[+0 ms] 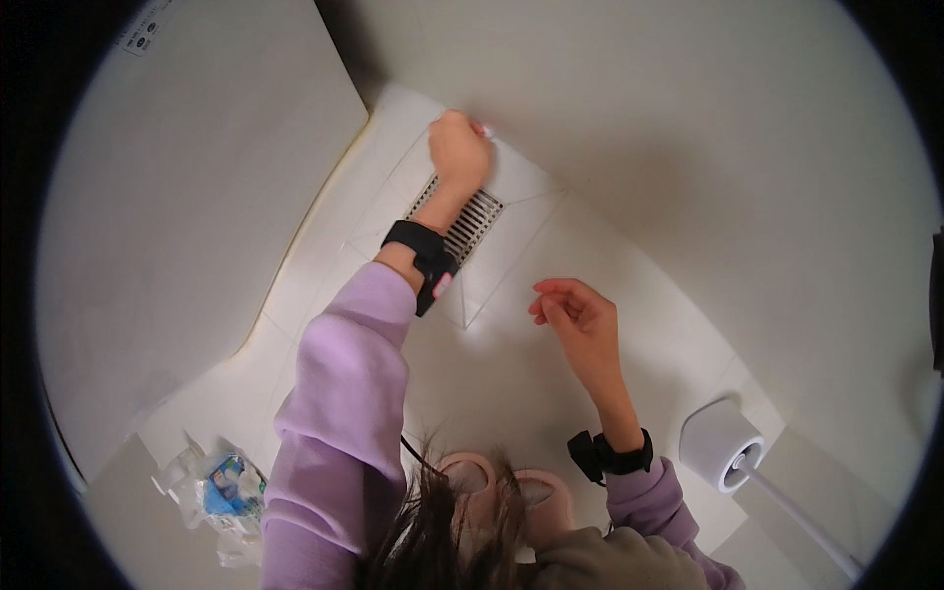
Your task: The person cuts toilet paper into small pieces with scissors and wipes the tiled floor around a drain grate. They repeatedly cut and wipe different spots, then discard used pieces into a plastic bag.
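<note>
My left hand [461, 151] is reached out over the floor, curled into a fist close to the foot of the wall. A small white thing [487, 132] shows at its fingertips; most of it is hidden, and I cannot tell what it is. Below that wrist lies a slotted metal floor drain grate [472, 225], partly covered by my forearm. My right hand [579, 317] hovers above the pale tiles [472, 383] with loosely bent fingers and nothing in it. Both wrists wear black strapped devices.
A large white panel [192, 199] with a yellowed lower edge rises on the left; a pale wall [664, 147] bounds the right. A toilet brush holder [715, 442] with its brush handle [800, 516] stands lower right. A plastic package [228, 490] lies lower left. Pink slippers [549, 501] are below me.
</note>
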Action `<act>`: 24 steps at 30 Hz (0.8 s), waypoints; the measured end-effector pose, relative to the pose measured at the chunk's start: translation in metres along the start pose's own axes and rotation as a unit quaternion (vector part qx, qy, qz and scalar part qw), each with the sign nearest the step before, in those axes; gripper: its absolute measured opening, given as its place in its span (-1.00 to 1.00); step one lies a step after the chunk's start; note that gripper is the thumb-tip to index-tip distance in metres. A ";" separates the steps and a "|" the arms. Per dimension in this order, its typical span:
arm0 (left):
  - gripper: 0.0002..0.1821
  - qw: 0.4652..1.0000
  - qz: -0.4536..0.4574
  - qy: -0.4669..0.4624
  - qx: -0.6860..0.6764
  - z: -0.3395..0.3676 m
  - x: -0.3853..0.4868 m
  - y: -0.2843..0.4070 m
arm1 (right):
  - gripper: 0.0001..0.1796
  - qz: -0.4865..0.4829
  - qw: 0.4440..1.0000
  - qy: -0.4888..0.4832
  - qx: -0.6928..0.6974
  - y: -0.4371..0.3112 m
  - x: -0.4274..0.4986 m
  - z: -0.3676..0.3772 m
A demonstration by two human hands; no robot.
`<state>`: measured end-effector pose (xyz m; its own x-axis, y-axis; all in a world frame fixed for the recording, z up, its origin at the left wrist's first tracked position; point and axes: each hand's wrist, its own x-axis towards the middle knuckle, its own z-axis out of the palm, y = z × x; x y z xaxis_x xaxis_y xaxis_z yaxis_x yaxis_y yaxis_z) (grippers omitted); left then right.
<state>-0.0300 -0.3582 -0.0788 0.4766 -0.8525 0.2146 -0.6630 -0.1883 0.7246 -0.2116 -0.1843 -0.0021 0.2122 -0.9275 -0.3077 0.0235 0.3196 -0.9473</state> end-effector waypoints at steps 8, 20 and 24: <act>-0.90 0.981 0.143 -0.116 -0.056 0.011 -0.034 0.010 | -0.84 0.008 1.000 -0.002 0.013 0.003 0.000 -0.001; -0.89 0.985 0.127 -0.109 -0.050 0.012 -0.034 0.001 | -0.84 -0.004 1.000 0.010 -0.017 -0.002 0.006 -0.001; -0.92 0.996 0.065 -0.036 -0.046 0.004 -0.018 -0.009 | -0.84 -0.001 1.000 0.029 -0.008 -0.006 0.009 -0.004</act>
<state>-0.0349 -0.3426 -0.0920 0.3458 -0.8998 0.2660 -0.6595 -0.0314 0.7510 -0.2135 -0.1952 0.0002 0.1543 -0.9381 -0.3101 0.0074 0.3150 -0.9491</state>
